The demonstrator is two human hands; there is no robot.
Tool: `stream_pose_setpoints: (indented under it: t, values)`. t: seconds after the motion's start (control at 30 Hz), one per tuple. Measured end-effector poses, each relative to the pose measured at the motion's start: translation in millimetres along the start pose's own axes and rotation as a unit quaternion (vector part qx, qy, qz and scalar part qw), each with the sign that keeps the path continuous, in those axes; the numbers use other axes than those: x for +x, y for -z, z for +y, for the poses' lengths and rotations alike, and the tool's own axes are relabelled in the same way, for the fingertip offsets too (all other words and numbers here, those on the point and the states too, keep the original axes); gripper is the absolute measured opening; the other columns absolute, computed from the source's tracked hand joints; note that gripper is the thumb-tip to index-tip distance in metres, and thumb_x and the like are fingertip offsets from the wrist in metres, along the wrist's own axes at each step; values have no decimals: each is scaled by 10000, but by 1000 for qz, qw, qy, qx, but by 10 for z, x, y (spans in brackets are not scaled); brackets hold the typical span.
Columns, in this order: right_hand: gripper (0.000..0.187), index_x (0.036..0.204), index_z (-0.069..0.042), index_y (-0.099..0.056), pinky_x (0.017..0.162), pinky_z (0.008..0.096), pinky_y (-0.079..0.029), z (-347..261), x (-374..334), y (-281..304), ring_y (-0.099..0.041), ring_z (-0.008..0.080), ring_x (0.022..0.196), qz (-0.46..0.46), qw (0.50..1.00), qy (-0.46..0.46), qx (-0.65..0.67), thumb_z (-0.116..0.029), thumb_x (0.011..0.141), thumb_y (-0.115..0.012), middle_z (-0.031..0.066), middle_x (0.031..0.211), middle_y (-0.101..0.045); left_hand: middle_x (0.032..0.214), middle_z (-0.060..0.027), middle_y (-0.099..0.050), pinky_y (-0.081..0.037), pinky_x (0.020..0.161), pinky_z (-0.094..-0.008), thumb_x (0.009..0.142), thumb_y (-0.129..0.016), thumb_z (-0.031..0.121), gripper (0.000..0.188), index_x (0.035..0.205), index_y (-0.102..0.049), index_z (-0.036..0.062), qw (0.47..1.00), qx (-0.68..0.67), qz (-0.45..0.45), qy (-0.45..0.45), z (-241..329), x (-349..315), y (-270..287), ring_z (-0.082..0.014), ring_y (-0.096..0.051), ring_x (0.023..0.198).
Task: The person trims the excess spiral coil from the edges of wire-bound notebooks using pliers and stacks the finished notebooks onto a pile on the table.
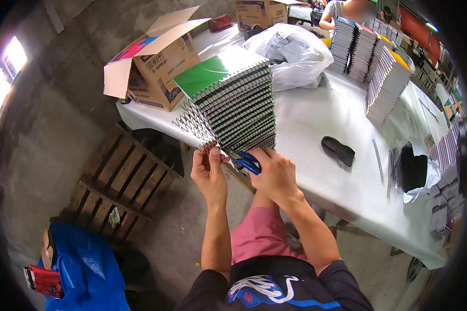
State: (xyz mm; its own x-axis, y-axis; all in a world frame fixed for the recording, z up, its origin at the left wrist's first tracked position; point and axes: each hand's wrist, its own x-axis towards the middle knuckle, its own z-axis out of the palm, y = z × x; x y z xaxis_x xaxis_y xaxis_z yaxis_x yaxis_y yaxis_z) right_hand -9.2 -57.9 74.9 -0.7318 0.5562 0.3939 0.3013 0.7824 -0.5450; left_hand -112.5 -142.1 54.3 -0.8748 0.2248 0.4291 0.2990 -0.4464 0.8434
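At the near left edge of the bench (301,135), the right hand (276,175) has blue-handled pliers (248,165) in its grip; the left hand (210,173) pinches black wire ends beside stacked spiral-bound notebooks (239,106).

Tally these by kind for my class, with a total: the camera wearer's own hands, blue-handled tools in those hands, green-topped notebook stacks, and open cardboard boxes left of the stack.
Hands: 2 (left hand, right hand)
Blue-handled tool: 1
Green-topped notebook stack: 1
Open cardboard box: 1
Total: 5
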Motion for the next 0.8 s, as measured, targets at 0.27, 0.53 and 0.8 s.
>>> stream_pose_setpoints:
  t: [0.27, 0.53, 0.8]
  values:
    - [482, 1087, -145, -577, 858, 405, -362, -25, 32, 139, -548, 252, 963, 137, 986, 75, -52, -192, 631, -727, 61, 976, -572, 818, -23, -587, -460, 629, -216, 908, -591, 178, 218, 983, -586, -26, 1000, -16, -5, 18, 37, -17, 43, -74, -536, 686]
    - [405, 1012, -134, -583, 766, 403, -412, -69, 71, 53, -577, 256, 899, 89, 993, 67, -31, -180, 631, -713, 64, 912, -581, 826, -31, -594, -459, 633, -218, 902, -599, 173, 217, 990, -588, -24, 999, -29, -16, 28, 61, -26, 43, -76, -532, 680]
    - [336, 957, -135, -595, 726, 399, -441, 21, 36, -1, -602, 287, 787, 65, 997, 34, 32, -164, 639, -702, 71, 790, -597, 862, -39, -585, -514, 674, -236, 915, -569, 159, 194, 1010, -580, -10, 986, -139, -27, 90, 48, -70, 102, -97, -556, 709]
